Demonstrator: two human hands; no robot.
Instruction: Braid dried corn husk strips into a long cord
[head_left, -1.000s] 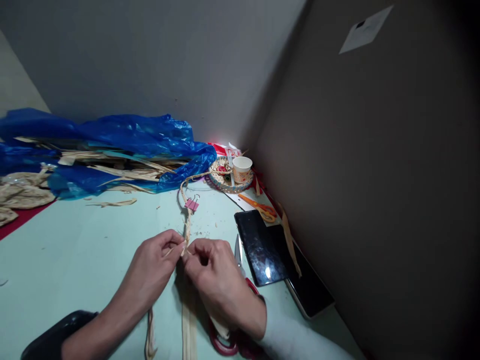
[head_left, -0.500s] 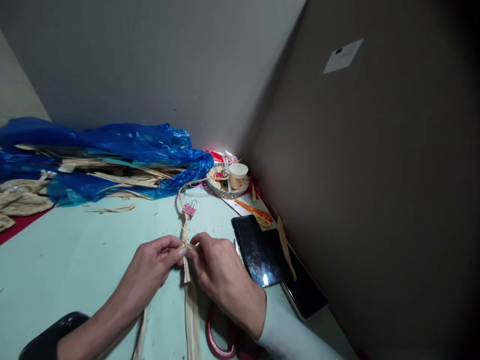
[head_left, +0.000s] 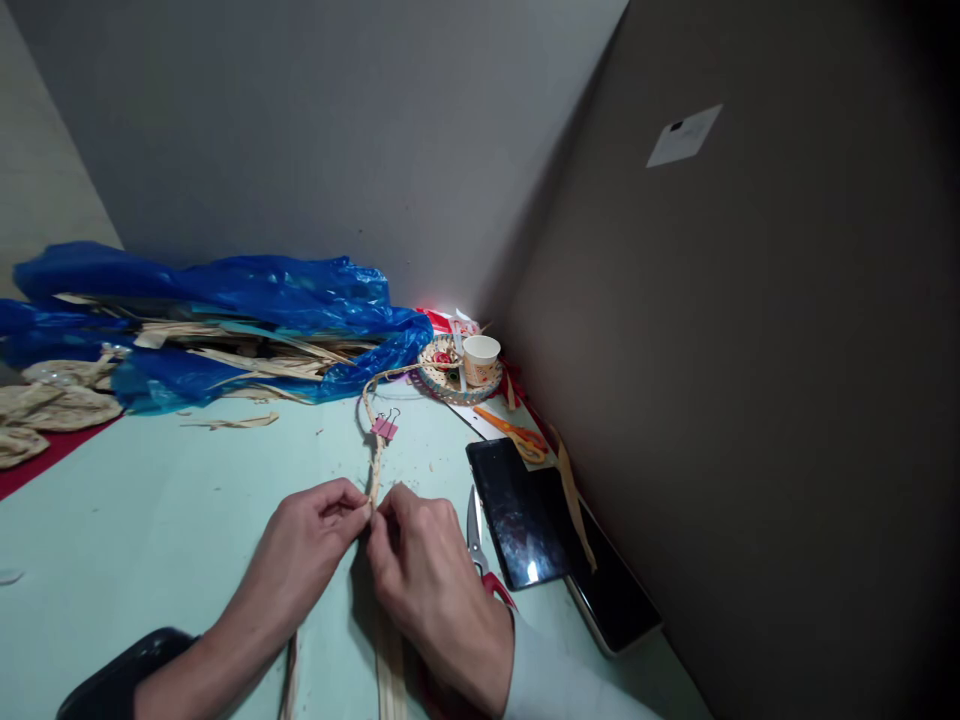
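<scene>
Head view: left hand [head_left: 311, 535] and right hand [head_left: 424, 575] pinch thin tan braided straw strand [head_left: 373, 462] — light, limp, brittle; grip beside braid's working end, below pink binder clip [head_left: 385, 427].

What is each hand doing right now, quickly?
Left hand: pinched shut on the braided straw strip.
Right hand: pinched shut on the same braided straw strip.

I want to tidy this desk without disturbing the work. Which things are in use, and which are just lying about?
In use:
left hand
right hand
tan braided straw strip
pink binder clip

Lying about:
paper cup
orange scissors
black phone
blue plastic bag
</scene>
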